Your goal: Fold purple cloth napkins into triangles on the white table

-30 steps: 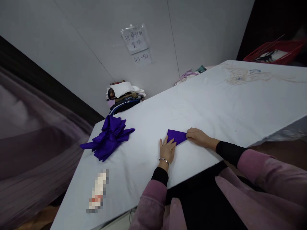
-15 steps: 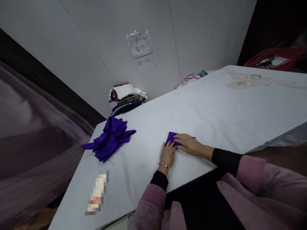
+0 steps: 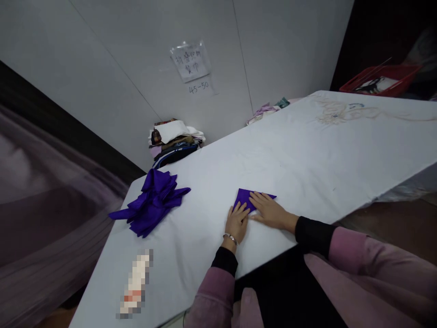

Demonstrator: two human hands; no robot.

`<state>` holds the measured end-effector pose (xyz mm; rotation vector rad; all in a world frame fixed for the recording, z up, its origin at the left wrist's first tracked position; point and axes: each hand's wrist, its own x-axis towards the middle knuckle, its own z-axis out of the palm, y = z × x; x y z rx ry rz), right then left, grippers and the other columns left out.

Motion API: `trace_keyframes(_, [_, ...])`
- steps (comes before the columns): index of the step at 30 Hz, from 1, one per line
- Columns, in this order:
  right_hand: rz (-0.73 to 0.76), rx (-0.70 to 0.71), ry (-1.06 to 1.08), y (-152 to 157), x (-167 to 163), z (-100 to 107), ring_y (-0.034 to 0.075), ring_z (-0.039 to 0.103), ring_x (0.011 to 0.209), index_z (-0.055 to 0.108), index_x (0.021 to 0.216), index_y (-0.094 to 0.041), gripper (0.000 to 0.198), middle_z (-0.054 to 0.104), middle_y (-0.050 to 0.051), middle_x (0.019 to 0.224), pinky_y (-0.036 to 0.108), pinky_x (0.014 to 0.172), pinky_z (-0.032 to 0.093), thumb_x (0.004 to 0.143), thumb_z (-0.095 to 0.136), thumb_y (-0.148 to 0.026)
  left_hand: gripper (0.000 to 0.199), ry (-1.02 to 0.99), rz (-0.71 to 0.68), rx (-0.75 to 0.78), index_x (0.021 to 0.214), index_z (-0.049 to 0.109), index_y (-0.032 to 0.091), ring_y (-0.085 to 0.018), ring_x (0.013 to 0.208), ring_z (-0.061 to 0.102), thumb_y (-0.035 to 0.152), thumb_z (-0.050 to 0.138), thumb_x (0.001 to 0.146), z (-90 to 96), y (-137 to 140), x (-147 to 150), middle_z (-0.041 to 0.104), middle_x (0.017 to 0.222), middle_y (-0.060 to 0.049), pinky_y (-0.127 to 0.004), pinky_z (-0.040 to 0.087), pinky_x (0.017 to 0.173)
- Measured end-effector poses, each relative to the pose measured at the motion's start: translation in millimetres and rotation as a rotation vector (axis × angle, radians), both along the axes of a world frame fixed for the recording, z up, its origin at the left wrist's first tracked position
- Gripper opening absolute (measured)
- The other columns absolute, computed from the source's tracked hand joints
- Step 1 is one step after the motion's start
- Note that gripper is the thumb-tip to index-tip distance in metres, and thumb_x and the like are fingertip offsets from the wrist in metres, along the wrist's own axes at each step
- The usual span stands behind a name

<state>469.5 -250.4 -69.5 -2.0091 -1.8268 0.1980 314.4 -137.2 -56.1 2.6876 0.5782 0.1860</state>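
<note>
A purple cloth napkin, folded small with pointed corners, lies flat on the white-covered table near its front edge. The spread fingertips of my left hand rest on its lower left part. My right hand lies flat over the napkin's right side, fingers stretched out, covering part of it. Neither hand grips anything. To the left, a loose heap of purple napkins sits crumpled on the table.
A blurred-out pale item lies at the table's near left. Behind the table are a stack of folded clothes and more fabric against the wall. A red basket stands at the far right. A handwritten notice hangs on the wall.
My right hand has slid slightly down and spread its fingers, uncovering more of the napkin's pointed right corner. My left hand stays on the napkin. The view has shifted slightly.
</note>
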Motion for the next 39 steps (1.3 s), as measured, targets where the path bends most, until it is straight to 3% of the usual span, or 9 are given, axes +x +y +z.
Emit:
trace_keyframes(8, [-0.061, 0.032, -0.092, -35, 33, -10, 0.028, 0.024, 0.136, 0.022, 0.146, -0.017, 0.076, 0.026, 0.014, 0.149, 0.05, 0.109, 0.021, 0.087, 0.031, -0.065, 0.038, -0.028, 0.004, -0.023, 0.117, 0.06, 0.025, -0.017, 0.134, 0.033, 0.012, 0.042, 0.087, -0.3, 0, 0, 0.05, 0.136, -0.002, -0.048, 0.021, 0.113])
trace_keyframes(17, [-0.189, -0.087, -0.108, -64, 74, -6, 0.031, 0.023, 0.136, 0.02, 0.147, -0.019, 0.076, 0.028, 0.014, 0.148, 0.054, 0.109, 0.019, 0.087, 0.029, -0.065, 0.037, -0.051, 0.013, -0.025, 0.116, 0.061, 0.027, -0.017, 0.134, 0.034, 0.013, 0.041, 0.088, -0.5, 0, 2, 0.051, 0.135, -0.001, -0.048, 0.021, 0.112])
trace_keyframes(20, [-0.237, -0.027, -0.11, -53, 63, 11, 0.03, 0.017, 0.138, 0.016, 0.148, -0.016, 0.079, 0.024, 0.015, 0.15, 0.053, 0.11, 0.016, 0.087, 0.028, -0.066, 0.037, -0.046, 0.01, -0.023, 0.116, 0.061, 0.026, -0.016, 0.134, 0.034, 0.013, 0.041, 0.089, -1.2, 0, 2, 0.051, 0.135, -0.001, -0.047, 0.021, 0.113])
trace_keyframes(23, [-0.069, 0.044, -0.085, -20, 25, 29, 0.029, 0.014, 0.139, 0.02, 0.147, -0.015, 0.079, 0.022, 0.015, 0.15, 0.051, 0.112, 0.012, 0.087, 0.029, -0.066, 0.036, -0.025, 0.007, -0.014, 0.118, 0.06, 0.026, -0.018, 0.135, 0.032, 0.014, 0.042, 0.088, -1.9, 1, 4, 0.05, 0.137, -0.001, -0.046, 0.019, 0.113])
trace_keyframes(26, [0.113, -0.028, 0.023, 20, -15, 38, 0.028, 0.013, 0.139, 0.025, 0.145, -0.011, 0.084, 0.021, 0.016, 0.15, 0.048, 0.112, 0.011, 0.085, 0.027, -0.069, 0.039, 0.023, -0.021, 0.016, 0.123, 0.056, 0.026, -0.019, 0.135, 0.031, 0.016, 0.045, 0.087, -1.7, 1, 6, 0.047, 0.139, -0.001, -0.047, 0.018, 0.113])
trace_keyframes(28, [0.152, -0.087, 0.093, 41, -29, 36, 0.028, 0.013, 0.139, 0.025, 0.145, -0.009, 0.085, 0.02, 0.017, 0.15, 0.047, 0.112, 0.011, 0.085, 0.024, -0.07, 0.044, 0.038, -0.015, 0.024, 0.129, 0.051, 0.024, -0.019, 0.135, 0.031, 0.015, 0.044, 0.086, -0.2, 1, 7, 0.046, 0.14, -0.003, -0.044, 0.017, 0.114])
trace_keyframes(32, [0.14, -0.127, 0.144, 57, -21, 21, 0.027, 0.014, 0.139, 0.026, 0.145, -0.011, 0.08, 0.023, 0.015, 0.15, 0.046, 0.112, 0.012, 0.088, 0.021, -0.067, 0.052, -0.007, -0.003, 0.004, 0.136, 0.042, 0.023, -0.017, 0.137, 0.027, 0.013, 0.045, 0.085, 3.8, -2, 4, 0.04, 0.144, -0.003, -0.042, 0.018, 0.115])
trace_keyframes(39, [0.108, -0.048, 0.022, 42, 15, 5, 0.027, 0.019, 0.138, 0.029, 0.144, -0.016, 0.075, 0.026, 0.012, 0.15, 0.048, 0.11, 0.017, 0.088, 0.024, -0.066, 0.042, -0.022, -0.007, -0.03, 0.12, 0.058, 0.032, -0.016, 0.135, 0.031, 0.012, 0.042, 0.087, 0.4, -4, -2, 0.049, 0.137, 0.003, -0.046, 0.02, 0.114])
